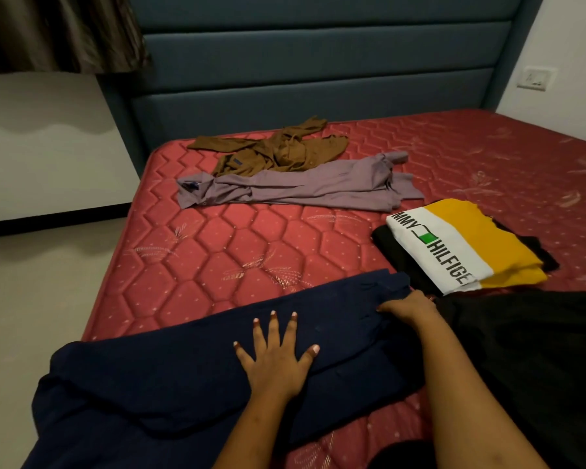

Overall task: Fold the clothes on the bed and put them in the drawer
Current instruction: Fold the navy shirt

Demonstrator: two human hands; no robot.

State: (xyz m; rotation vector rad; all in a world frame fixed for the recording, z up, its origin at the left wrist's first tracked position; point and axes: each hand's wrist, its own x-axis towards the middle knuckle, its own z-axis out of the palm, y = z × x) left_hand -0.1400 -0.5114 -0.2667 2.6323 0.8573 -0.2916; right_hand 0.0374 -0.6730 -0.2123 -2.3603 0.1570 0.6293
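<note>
Pressing the left grip (274,360) flat and open, fingers spread, onto the middle of a dark navy fabric garment (170,377). Holding that garment stretched lengthwise across the near end of a red quilted mattress (237,252), with its left part hanging past the mattress edge above the pale floor (31,292). Clutching the garment's right end with the right grip (408,308), fingers curling down into the cloth at its edge. Having a black cloth (538,350) bunched just beside the right forearm, touching the navy garment's right end; not being able to tell what kind of piece it is. Seeing, just beyond the right grip, a folded white-and-yellow T-shirt with black lettering (460,245) resting on top of a folded black garment (394,257), both on the mattress and near the navy one. Seeing farther up, toward a blue-grey padded headboard (318,62), a crumpled lilac shirt (305,186) lying unfolded across the mattress, and a crumpled brown shirt (278,152) just behind it, touching or overlapping it along its near edge. Noting a brown curtain (55,32) at upper left and a white wall socket (535,78) at upper right.
</note>
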